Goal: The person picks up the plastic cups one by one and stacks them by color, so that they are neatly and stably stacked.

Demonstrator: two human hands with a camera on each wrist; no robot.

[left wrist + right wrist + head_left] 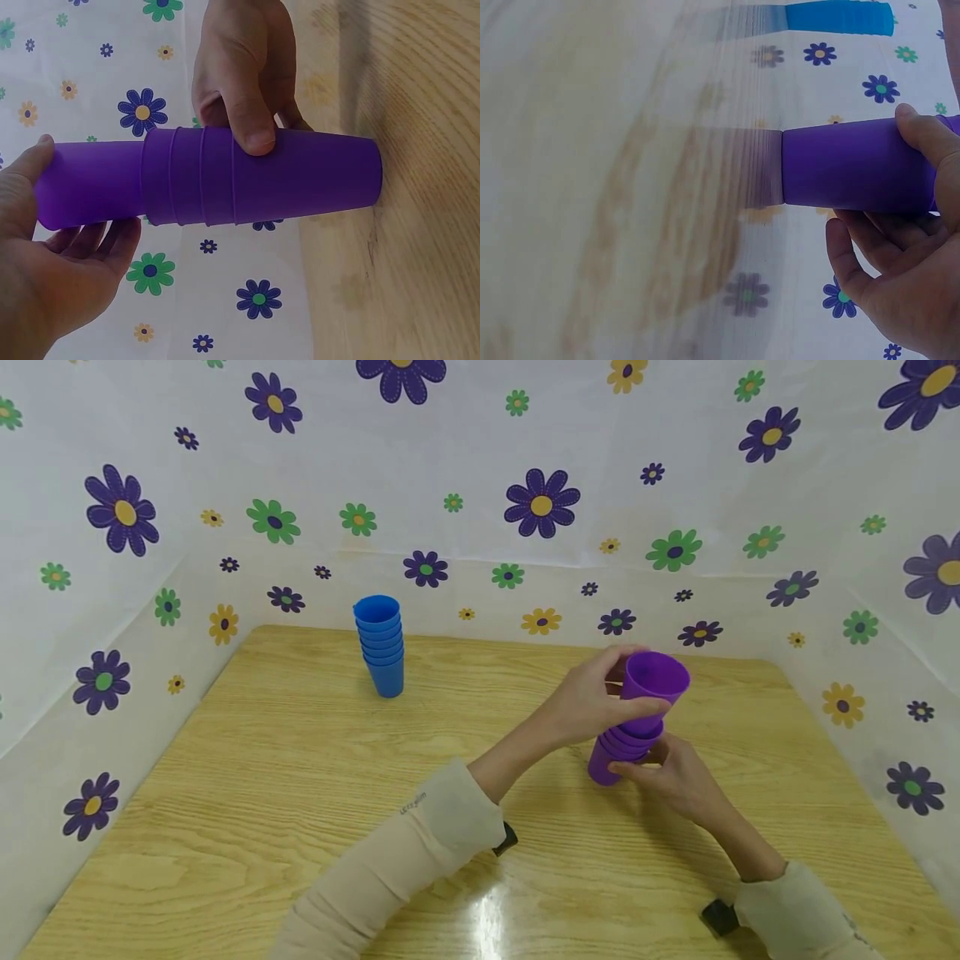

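A stack of several purple cups (606, 763) stands on the wooden table, right of the middle. My right hand (686, 781) grips the stack's lower part, thumb on the near side. In my left hand (588, 697) is a single purple cup (645, 706), held near its rim between thumb and fingers. Its mouth faces up, and its lower end is inside the top of the stack. The left wrist view shows the held cup (90, 180) partly out of the stacked cups (300, 176). How deep its base reaches is hidden.
A stack of several blue cups (387, 678) stands upright at the back left of the table (300, 760). White sheeting with a flower print (480, 543) rises behind the table and along both sides. Dark wrist devices (720, 917) sit under the sleeves.
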